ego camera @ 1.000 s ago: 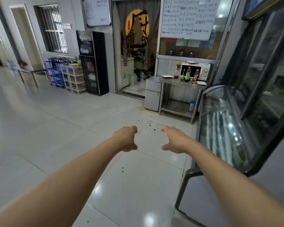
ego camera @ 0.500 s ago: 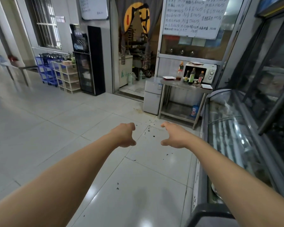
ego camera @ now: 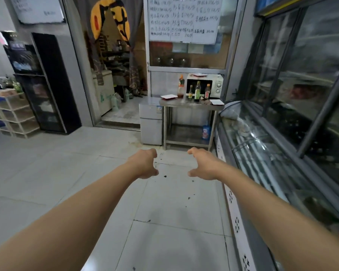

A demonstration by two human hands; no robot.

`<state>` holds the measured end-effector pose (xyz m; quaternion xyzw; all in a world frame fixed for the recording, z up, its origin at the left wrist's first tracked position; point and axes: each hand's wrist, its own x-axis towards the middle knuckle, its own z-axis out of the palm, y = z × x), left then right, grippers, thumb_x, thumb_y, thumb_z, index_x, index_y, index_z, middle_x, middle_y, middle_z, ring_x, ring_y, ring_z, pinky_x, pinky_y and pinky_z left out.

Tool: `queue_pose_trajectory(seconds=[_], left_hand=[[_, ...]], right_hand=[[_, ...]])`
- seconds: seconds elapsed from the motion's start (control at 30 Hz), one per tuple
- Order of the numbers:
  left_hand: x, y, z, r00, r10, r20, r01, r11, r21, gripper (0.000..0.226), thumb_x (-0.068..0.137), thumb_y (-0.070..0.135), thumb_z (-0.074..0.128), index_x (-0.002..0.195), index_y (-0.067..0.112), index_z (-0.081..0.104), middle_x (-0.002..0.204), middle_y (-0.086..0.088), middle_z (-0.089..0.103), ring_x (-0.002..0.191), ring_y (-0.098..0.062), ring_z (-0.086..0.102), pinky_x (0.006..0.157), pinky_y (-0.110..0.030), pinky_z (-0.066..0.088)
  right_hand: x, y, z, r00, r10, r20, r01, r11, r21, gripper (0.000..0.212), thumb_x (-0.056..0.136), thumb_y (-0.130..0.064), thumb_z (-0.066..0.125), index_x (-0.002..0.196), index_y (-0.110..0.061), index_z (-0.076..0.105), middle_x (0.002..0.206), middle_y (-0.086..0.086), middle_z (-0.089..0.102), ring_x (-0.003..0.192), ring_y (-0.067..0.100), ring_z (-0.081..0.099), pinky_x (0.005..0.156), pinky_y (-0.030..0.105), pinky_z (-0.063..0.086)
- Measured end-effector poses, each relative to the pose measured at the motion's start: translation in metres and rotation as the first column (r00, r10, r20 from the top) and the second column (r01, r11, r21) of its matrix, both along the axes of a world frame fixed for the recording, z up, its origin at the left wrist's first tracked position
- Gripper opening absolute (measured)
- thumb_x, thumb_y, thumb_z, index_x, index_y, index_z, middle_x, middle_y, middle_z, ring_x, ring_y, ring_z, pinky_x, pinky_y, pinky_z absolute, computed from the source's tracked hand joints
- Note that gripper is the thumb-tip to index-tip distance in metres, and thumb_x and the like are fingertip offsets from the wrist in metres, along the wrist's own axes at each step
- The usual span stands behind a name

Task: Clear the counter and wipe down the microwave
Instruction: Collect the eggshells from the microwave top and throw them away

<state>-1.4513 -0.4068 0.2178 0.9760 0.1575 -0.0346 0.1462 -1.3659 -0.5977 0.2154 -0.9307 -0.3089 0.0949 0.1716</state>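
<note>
A white microwave [ego camera: 215,85] stands at the back of a steel counter [ego camera: 184,104] ahead of me, with a flat red-edged item on its top. In front of it stand several sauce bottles [ego camera: 197,90], and a tall orange-capped bottle [ego camera: 181,86] is at the left. Two flat white trays lie on the counter, one at the left [ego camera: 168,96] and one at the right [ego camera: 216,102]. My left hand [ego camera: 145,163] and my right hand [ego camera: 202,164] are stretched out over the floor, well short of the counter, fingers loosely curled and holding nothing.
A glass display case [ego camera: 262,153] runs along the right. A small white fridge [ego camera: 151,122] stands left of the counter, beside an open doorway with a curtain. A blue bottle [ego camera: 206,132] sits on the counter's lower shelf. A black cabinet [ego camera: 47,85] and shelving are at left.
The counter and microwave have come nearer and larger in view as I moved forward. Both hands stay held out in front, holding nothing.
</note>
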Motion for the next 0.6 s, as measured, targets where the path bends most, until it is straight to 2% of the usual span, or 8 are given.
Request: queue_pose_trajectory(seconds=[0.1,0.27,0.33,0.5,0.6], left_hand=[[0.037,0.017,-0.004,0.998,-0.060,-0.009,0.060,0.998,0.006,0.058,0.084,0.030,0.067,0.134,0.020,0.040,0.134,-0.005,0.050,0.116,-0.024,0.052,0.093,-0.034,0.046],[0.108,0.039,-0.009,0.993,-0.112,0.024,0.112,0.994,0.004,0.056,0.083,0.030,0.068,0.133,0.019,0.043,0.131,-0.005,0.053,0.117,-0.024,0.052,0.098,-0.037,0.045],[0.139,0.046,-0.011,0.992,-0.120,0.031,0.120,0.993,0.018,0.056,0.083,0.030,0.068,0.132,0.019,0.043,0.130,-0.006,0.054,0.115,-0.024,0.054,0.096,-0.037,0.046],[0.234,0.066,-0.007,0.993,-0.115,0.037,0.114,0.993,0.036,0.049,0.084,0.030,0.067,0.127,0.021,0.047,0.127,-0.007,0.055,0.109,-0.026,0.056,0.089,-0.035,0.048],[0.291,0.079,0.001,0.995,-0.092,0.044,0.090,0.995,0.049,0.046,0.084,0.030,0.066,0.125,0.021,0.048,0.126,-0.006,0.056,0.109,-0.026,0.056,0.091,-0.038,0.049]], right_hand=[[0.030,0.015,-0.002,0.999,-0.042,-0.007,0.042,0.999,0.000,0.075,0.083,-0.030,0.069,0.144,-0.022,0.027,0.146,0.005,0.034,0.126,0.025,0.043,0.088,0.030,0.042],[0.094,0.037,-0.009,0.998,-0.069,-0.010,0.069,0.998,-0.009,0.075,0.083,-0.029,0.069,0.145,-0.020,0.027,0.148,0.006,0.033,0.131,0.025,0.039,0.098,0.032,0.039],[0.125,0.046,-0.011,0.998,-0.063,-0.002,0.063,0.998,-0.012,0.076,0.083,-0.031,0.069,0.145,-0.020,0.027,0.149,0.006,0.033,0.134,0.025,0.036,0.104,0.034,0.036],[0.225,0.070,-0.010,0.999,-0.036,-0.013,0.036,0.999,-0.011,0.075,0.082,-0.032,0.070,0.143,-0.021,0.028,0.144,0.007,0.036,0.129,0.026,0.041,0.103,0.036,0.039],[0.288,0.083,-0.007,0.999,-0.017,-0.028,0.017,1.000,-0.011,0.073,0.082,-0.031,0.070,0.142,-0.020,0.030,0.144,0.007,0.036,0.129,0.026,0.041,0.105,0.037,0.039]])
